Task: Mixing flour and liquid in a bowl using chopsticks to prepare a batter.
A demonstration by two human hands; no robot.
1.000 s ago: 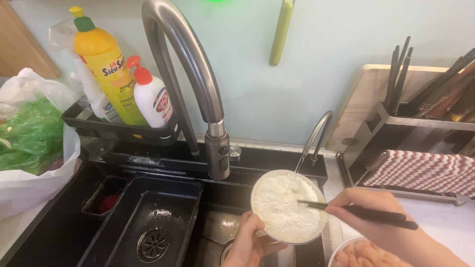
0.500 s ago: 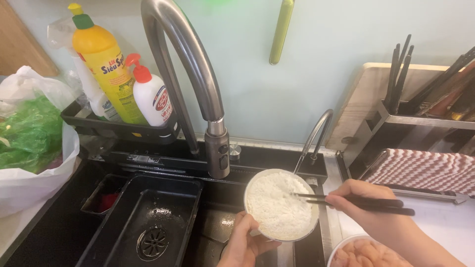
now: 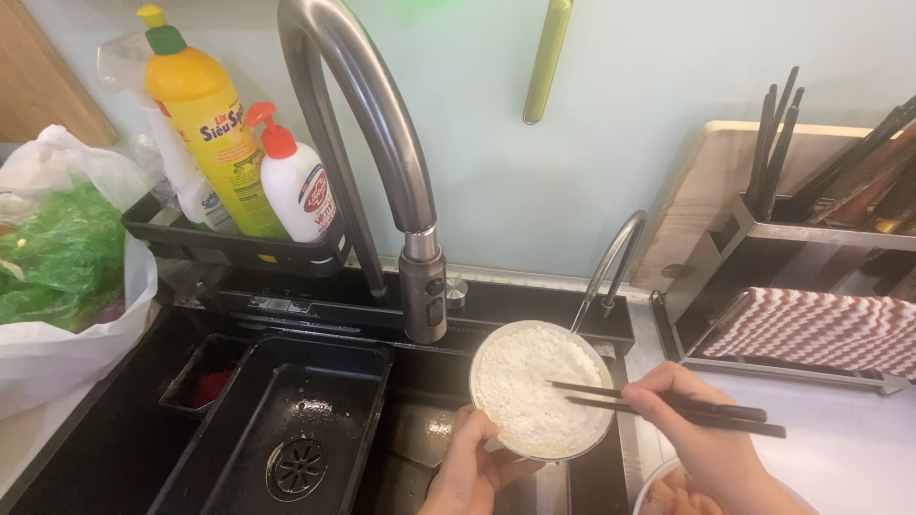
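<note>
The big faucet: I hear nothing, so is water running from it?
Off, as far as it shows: no stream falls from the big faucet toward the sink beside the bowl of white powder.

I see the bowl point(image 3: 540, 391) held over the sink point(image 3: 286, 429), just right of the tall faucet point(image 3: 382, 162), with my left hand point(image 3: 477, 467) under its near edge and my right hand point(image 3: 697, 429) to its right, the chopsticks point(image 3: 658, 410) reaching from that hand into the bowl. Behind the sink to the left, a shelf point(image 3: 229, 250) carries two bottles point(image 3: 243, 162), and a bag point(image 3: 57, 267) lies further left on the counter. To the right stands a rack point(image 3: 763, 238) holding utensils, with a cloth point(image 3: 821, 329) draped before it.
</note>
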